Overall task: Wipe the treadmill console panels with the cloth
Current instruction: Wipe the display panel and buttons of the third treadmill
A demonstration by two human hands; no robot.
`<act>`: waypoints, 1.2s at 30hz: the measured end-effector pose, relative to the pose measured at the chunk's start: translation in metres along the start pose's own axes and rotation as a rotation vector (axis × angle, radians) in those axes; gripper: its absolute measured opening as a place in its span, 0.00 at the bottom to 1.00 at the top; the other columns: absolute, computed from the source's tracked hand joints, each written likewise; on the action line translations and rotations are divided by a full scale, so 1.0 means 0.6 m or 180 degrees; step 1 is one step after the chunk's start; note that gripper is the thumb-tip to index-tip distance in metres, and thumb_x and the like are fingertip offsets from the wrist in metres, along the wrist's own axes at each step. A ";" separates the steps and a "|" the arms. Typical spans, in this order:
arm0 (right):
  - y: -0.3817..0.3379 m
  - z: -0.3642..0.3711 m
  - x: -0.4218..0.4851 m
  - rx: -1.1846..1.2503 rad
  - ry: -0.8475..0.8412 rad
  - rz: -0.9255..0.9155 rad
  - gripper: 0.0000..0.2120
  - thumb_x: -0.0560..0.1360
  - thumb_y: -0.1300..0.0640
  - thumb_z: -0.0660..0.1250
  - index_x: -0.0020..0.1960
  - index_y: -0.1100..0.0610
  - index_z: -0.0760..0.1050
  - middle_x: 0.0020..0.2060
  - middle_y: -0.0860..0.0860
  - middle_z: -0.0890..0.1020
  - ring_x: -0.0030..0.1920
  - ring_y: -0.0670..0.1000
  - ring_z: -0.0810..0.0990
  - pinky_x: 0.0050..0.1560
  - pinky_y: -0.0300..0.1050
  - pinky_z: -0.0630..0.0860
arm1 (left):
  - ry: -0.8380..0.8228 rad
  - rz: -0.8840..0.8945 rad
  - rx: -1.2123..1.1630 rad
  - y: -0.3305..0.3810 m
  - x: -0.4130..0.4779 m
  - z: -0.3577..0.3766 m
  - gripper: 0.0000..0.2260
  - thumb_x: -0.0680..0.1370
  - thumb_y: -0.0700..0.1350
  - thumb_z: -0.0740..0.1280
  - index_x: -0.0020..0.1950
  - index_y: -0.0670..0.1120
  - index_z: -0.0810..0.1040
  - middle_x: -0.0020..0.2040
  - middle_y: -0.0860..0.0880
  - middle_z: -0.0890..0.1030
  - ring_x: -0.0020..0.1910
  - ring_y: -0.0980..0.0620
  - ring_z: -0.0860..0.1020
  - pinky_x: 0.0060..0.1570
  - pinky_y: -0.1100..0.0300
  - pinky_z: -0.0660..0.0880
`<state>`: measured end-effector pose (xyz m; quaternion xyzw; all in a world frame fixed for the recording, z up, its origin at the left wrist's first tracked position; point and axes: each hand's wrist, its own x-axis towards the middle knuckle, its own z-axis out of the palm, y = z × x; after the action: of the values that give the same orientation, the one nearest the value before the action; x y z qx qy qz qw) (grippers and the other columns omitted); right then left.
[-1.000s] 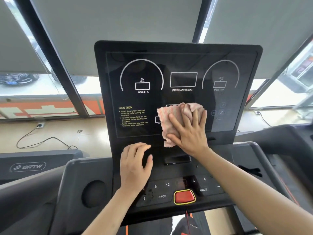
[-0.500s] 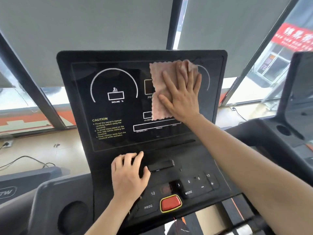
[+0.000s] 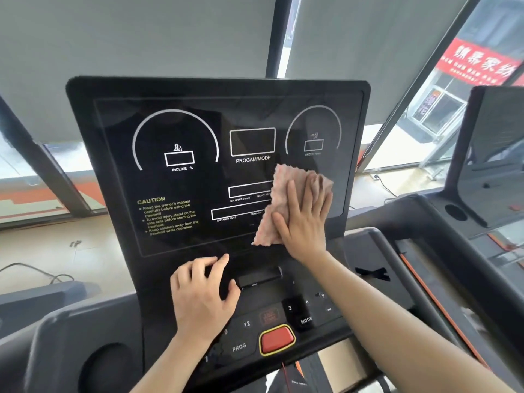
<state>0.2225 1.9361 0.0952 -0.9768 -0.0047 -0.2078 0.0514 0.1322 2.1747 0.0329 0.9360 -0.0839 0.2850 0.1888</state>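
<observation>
Grey blinds behind treadmill console. Right hand flat, fingers straight, pressing pink cloth on display's lower right. Left hand rests relaxed below the screen, holding nothing.

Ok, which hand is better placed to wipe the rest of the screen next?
Right. The right hand presses the cloth flat on the screen, while the left hand rests on the lower panel, holding no cloth.

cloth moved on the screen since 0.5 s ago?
Yes. The cloth went down: it covered the PROGAM/MODE box then, now it sits below it.
</observation>
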 end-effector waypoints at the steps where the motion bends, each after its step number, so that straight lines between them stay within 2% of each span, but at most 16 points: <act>1: 0.000 0.012 -0.023 -0.0017 -0.0073 0.0029 0.35 0.81 0.33 0.42 0.81 0.46 0.31 0.81 0.64 0.43 0.81 0.65 0.38 0.76 0.74 0.46 | -0.0006 0.0009 -0.0009 0.000 0.000 -0.001 0.19 0.73 0.53 0.68 0.62 0.49 0.84 0.54 0.47 0.81 0.53 0.42 0.75 0.53 0.45 0.72; 7: 0.008 0.004 -0.021 0.0136 -0.0241 0.0057 0.36 0.79 0.29 0.44 0.81 0.40 0.35 0.82 0.60 0.39 0.81 0.63 0.35 0.77 0.73 0.42 | 0.0036 0.0000 -0.0004 0.000 -0.001 0.002 0.20 0.74 0.54 0.66 0.61 0.48 0.85 0.54 0.46 0.81 0.53 0.42 0.75 0.52 0.44 0.72; 11: 0.008 -0.060 0.082 0.0288 0.0149 0.0127 0.36 0.80 0.30 0.49 0.81 0.39 0.37 0.82 0.57 0.38 0.81 0.62 0.32 0.77 0.73 0.39 | 0.0003 -0.0013 0.0016 0.002 -0.001 0.001 0.21 0.74 0.55 0.65 0.61 0.48 0.85 0.53 0.46 0.81 0.53 0.41 0.75 0.51 0.44 0.72; 15: 0.021 -0.144 0.207 0.0284 0.0577 0.0197 0.36 0.81 0.31 0.51 0.82 0.41 0.40 0.82 0.56 0.40 0.81 0.63 0.34 0.78 0.70 0.36 | -0.0069 -0.0042 0.0001 0.002 -0.001 -0.001 0.21 0.73 0.55 0.65 0.61 0.48 0.85 0.54 0.46 0.81 0.53 0.41 0.75 0.52 0.43 0.72; 20: 0.053 -0.186 0.262 0.0420 0.0627 0.0479 0.36 0.80 0.32 0.49 0.82 0.43 0.42 0.83 0.56 0.42 0.82 0.62 0.39 0.79 0.69 0.40 | -0.0058 -0.0066 -0.0006 0.005 -0.001 -0.001 0.21 0.73 0.54 0.65 0.62 0.47 0.85 0.55 0.46 0.81 0.54 0.40 0.75 0.53 0.42 0.72; 25: 0.073 -0.143 0.205 0.0573 0.0637 0.0673 0.37 0.82 0.35 0.50 0.83 0.49 0.38 0.82 0.57 0.40 0.82 0.58 0.37 0.79 0.60 0.41 | -0.0023 -0.0094 -0.0008 0.007 -0.004 0.003 0.21 0.73 0.54 0.67 0.62 0.47 0.84 0.55 0.45 0.80 0.55 0.38 0.75 0.53 0.41 0.73; 27: 0.086 -0.111 0.163 0.0574 0.0481 0.0734 0.38 0.82 0.36 0.50 0.83 0.52 0.39 0.82 0.59 0.40 0.82 0.58 0.38 0.79 0.54 0.39 | -0.0013 -0.0149 -0.0011 0.009 -0.004 0.006 0.21 0.72 0.53 0.68 0.62 0.47 0.84 0.56 0.45 0.80 0.55 0.37 0.75 0.54 0.40 0.73; 30: 0.101 -0.065 0.103 0.0632 0.0216 0.0842 0.37 0.82 0.37 0.54 0.82 0.54 0.45 0.82 0.61 0.39 0.82 0.62 0.41 0.80 0.58 0.46 | -0.0017 -0.0159 0.0031 0.011 -0.004 0.009 0.21 0.71 0.52 0.70 0.62 0.47 0.84 0.56 0.45 0.80 0.55 0.37 0.75 0.55 0.40 0.73; 36: 0.127 -0.013 0.006 0.1230 -0.0223 0.0969 0.38 0.80 0.36 0.56 0.82 0.50 0.43 0.81 0.50 0.34 0.82 0.61 0.47 0.79 0.61 0.57 | -0.0024 -0.0079 0.0052 0.009 -0.004 0.004 0.22 0.71 0.52 0.71 0.63 0.46 0.84 0.56 0.44 0.80 0.55 0.38 0.73 0.53 0.41 0.71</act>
<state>0.2248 1.8597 0.0963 -0.9449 0.1011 -0.1589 0.2678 0.1298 2.1691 0.0314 0.9395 -0.0706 0.2799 0.1844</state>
